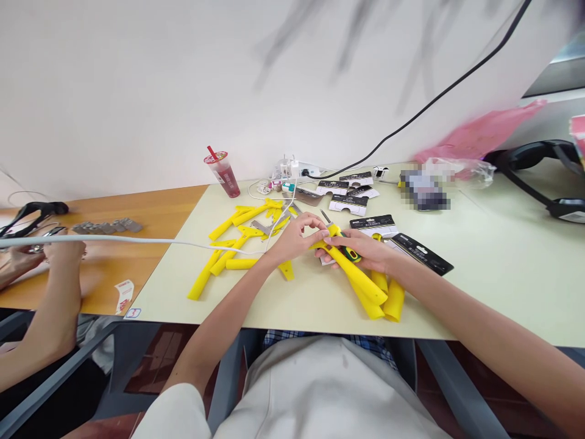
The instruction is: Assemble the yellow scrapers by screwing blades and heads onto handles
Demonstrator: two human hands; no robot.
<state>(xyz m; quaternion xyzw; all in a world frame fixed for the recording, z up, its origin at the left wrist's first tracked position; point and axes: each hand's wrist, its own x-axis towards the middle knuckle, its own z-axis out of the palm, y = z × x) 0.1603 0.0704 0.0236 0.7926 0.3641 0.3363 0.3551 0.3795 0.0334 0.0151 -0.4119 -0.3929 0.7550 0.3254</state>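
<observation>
My left hand (pixel 299 236) is closed in a pinch at the head end of a yellow plastic handle (pixel 363 285), which slants down to the right over the table. Wrapped round the same piece is my right hand (pixel 368 249). It also keeps a screwdriver (pixel 351 253) with a green and yellow grip in its palm, the metal shaft pointing up and left. What lies between my left fingertips is too small to make out. Under my right forearm are more yellow tubes (pixel 394 302). Several yellow handles (pixel 237 250) and flat metal pieces (pixel 261 227) lie in a loose pile left of my hands.
Black and white cards (pixel 348 204) are scattered behind my hands. A drink cup (pixel 225 175) leans near the wall beside a power strip (pixel 307 171). A white cable (pixel 205 245) crosses the left side. Another person's hand (pixel 64 250) works at the wooden table.
</observation>
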